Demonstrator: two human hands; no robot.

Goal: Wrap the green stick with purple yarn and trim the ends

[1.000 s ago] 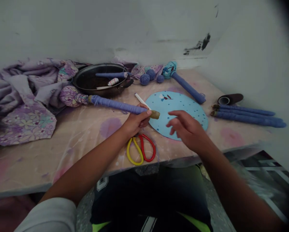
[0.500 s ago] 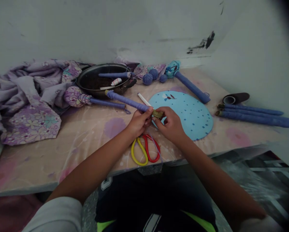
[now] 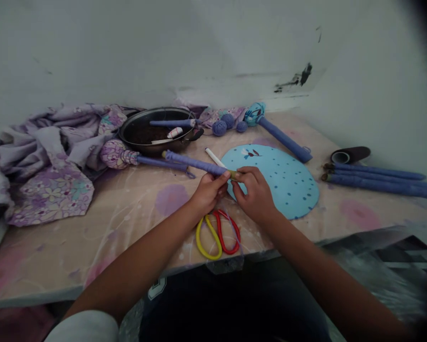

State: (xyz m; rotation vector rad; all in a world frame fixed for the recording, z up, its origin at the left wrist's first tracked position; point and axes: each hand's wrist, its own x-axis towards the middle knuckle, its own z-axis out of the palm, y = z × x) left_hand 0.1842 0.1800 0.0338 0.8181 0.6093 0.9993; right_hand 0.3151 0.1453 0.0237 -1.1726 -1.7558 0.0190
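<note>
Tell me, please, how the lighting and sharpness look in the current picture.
Head view: dim, muted light without strong glare; the inside of the dark pan looks murky; blurred blackness covers the upper right corner; the wrapped stick and scissors read fairly clearly.

Flower-patterned table (image 3: 128, 228), scissors (image 3: 219, 237), light-blue mat (image 3: 286, 183), dark pan (image 3: 137, 133), blue wrapped sticks (image 3: 381, 182)

The sleeve (image 3: 83, 327) is pale, the dark clothing (image 3: 231, 304) white-marked.

A white character, perhaps 0 (image 3: 157, 288), marks dark clothing (image 3: 235, 304).
</note>
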